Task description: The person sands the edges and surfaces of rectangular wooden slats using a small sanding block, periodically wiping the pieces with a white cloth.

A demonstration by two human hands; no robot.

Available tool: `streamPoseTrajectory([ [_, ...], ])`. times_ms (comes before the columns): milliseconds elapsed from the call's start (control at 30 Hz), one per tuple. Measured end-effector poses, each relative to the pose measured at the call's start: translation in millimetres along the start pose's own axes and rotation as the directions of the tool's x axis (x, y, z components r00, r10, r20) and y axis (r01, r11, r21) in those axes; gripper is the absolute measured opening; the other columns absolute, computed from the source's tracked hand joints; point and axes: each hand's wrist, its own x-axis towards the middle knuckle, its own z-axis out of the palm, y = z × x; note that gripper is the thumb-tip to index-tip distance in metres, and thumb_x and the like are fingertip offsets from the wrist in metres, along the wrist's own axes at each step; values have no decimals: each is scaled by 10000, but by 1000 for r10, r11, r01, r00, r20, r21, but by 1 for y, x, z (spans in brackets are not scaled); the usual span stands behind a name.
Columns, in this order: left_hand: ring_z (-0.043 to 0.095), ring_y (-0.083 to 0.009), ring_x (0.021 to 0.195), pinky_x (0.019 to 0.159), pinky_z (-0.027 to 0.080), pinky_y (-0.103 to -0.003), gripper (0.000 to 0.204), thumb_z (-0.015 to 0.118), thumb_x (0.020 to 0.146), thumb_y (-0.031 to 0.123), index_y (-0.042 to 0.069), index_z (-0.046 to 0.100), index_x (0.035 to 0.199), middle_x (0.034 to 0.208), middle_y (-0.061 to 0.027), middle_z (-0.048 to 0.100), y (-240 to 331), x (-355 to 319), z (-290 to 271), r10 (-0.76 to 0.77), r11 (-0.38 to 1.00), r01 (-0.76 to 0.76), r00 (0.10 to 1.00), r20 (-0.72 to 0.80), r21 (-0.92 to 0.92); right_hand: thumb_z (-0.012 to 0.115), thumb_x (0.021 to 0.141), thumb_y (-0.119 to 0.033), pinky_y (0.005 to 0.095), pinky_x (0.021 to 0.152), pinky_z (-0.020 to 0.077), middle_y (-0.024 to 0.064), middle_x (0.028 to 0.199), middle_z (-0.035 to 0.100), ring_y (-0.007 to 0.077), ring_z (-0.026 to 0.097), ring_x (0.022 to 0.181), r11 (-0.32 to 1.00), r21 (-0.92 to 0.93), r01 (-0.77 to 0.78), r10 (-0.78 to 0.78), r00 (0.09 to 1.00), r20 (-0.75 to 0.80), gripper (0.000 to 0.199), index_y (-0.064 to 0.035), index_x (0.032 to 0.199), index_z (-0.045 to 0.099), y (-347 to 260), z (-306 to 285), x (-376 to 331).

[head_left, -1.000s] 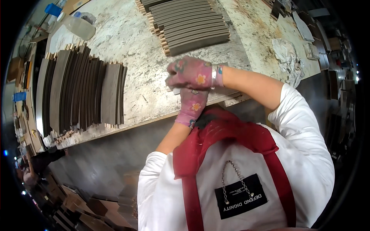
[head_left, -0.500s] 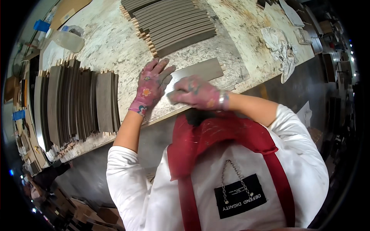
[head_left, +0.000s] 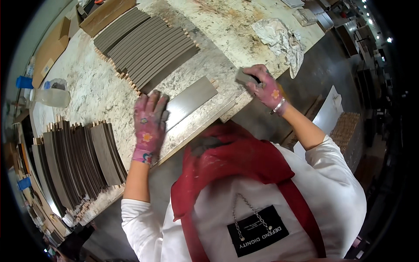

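Observation:
A single grey-brown wooden slat [head_left: 192,102] with light peg-like tenons at its end lies flat on the table before me. My left hand [head_left: 148,126], in a pink flowered glove, rests at the slat's left end with its fingers stretched out; they cover that end. My right hand [head_left: 267,89], gloved alike, is off the slat to the right, near the table's edge. Its fingers are closed round a small dark grey block [head_left: 248,78] that looks like a sanding sponge. Just beyond the slat lies a row of similar slats [head_left: 148,50], packed side by side.
More dark slats [head_left: 76,161] stand packed on edge at the left. Behind them are a translucent jug [head_left: 54,98], a blue cap-like object [head_left: 24,82] and cardboard [head_left: 51,56]. A crumpled white cloth [head_left: 281,41] lies at the far right of the worn, stained table [head_left: 227,39].
My right hand has swung right with the grey block, from over the slat to beyond its right end. My left hand stays at the slat's left end. The view has turned.

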Motion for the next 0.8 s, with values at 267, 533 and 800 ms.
streamPoseTrajectory([
  [267, 418, -438, 1321, 1114, 304, -530, 771, 749, 802, 410, -20, 478, 1382, 1399, -247, 480, 64, 5, 38, -28, 996, 22, 997, -70, -84, 643, 951, -131, 312, 977, 485, 118, 1254, 608, 201, 591, 1140, 370, 908, -196, 190, 973, 133, 432, -6, 1345, 522, -98, 119, 55],
  [533, 350, -449, 1387, 1152, 284, -520, 773, 722, 838, 356, -27, 416, 1436, 1476, -251, 418, 6, -82, -8, -281, 957, 282, 959, -23, 70, 635, 963, -159, 293, 971, 486, 116, 1242, 620, 175, 595, 1123, 267, 916, -300, 247, 940, 236, 424, 0, 1337, 515, -104, 107, 59],
  [800, 334, -476, 1389, 1136, 294, -562, 820, 719, 832, 395, -54, 394, 1436, 1507, -274, 362, 31, -44, 20, -138, 990, 139, 989, 42, -7, 681, 921, -259, 353, 958, 490, 120, 1208, 602, 260, 602, 1105, 721, 689, 71, -71, 997, -29, 398, -78, 1270, 618, -102, 136, 72],
])
